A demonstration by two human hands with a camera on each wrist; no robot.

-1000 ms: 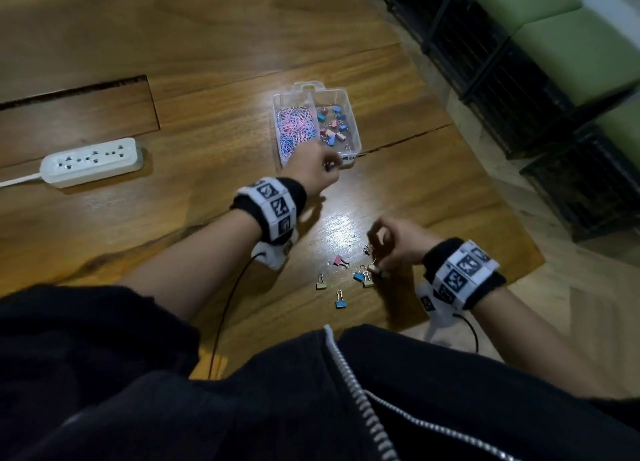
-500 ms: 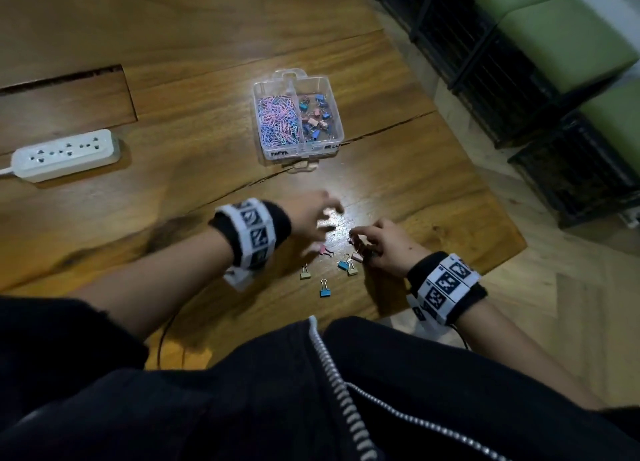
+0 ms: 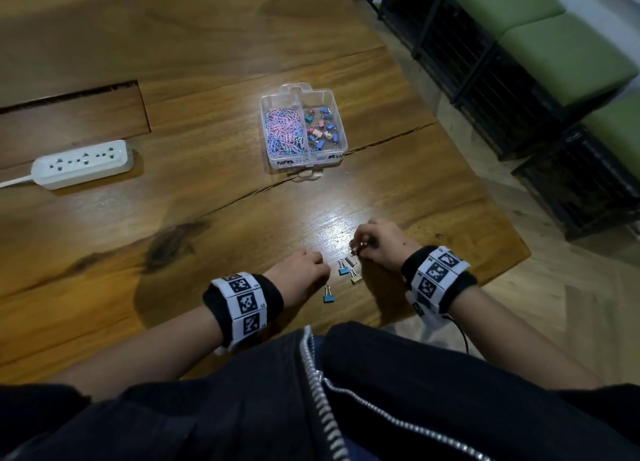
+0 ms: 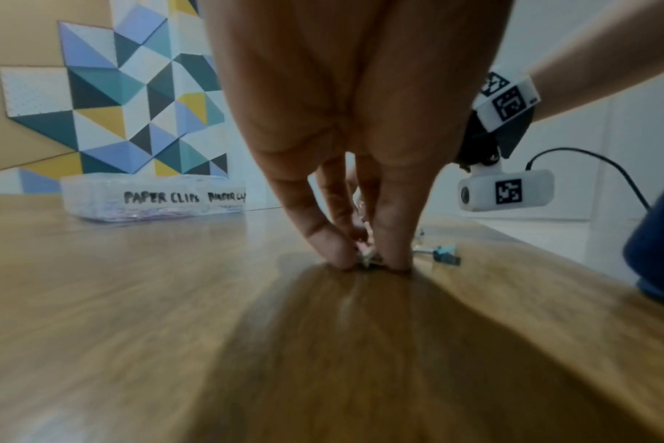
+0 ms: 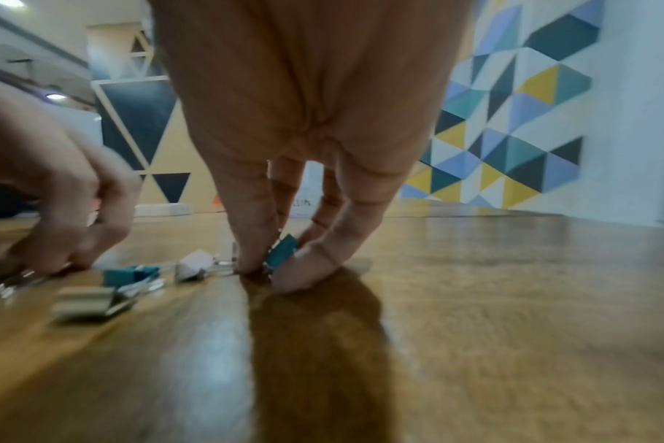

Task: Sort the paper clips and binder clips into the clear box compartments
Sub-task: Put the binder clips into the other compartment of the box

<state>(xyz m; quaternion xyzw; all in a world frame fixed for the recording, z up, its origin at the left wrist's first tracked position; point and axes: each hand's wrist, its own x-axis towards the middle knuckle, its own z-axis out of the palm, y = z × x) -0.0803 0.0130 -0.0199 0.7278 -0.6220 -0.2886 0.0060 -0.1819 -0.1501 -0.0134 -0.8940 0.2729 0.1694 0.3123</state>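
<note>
The clear box (image 3: 302, 159) stands mid-table, with paper clips (image 3: 284, 131) in its left compartment and binder clips (image 3: 322, 128) in its right. Near the front edge lie loose binder clips: a blue one (image 3: 329, 298), another blue (image 3: 343, 270), a beige one (image 3: 356, 279) and a pale one (image 3: 350, 261). My left hand (image 3: 320, 268) is down on the table, its fingertips (image 4: 338, 257) pinching a small binder clip (image 4: 366, 260). My right hand (image 3: 358, 247) pinches a teal binder clip (image 5: 283, 251) against the wood.
A white power strip (image 3: 83, 164) lies at the left of the wooden table (image 3: 207, 246). The table's right edge drops to the floor beside black wire crates (image 3: 519, 90) topped with green cushions. A long crack runs across the wood in front of the box.
My left hand has come back from the box to the loose clips and closed its fingertips on one. The right hand has stayed at the clips, working one between its fingers.
</note>
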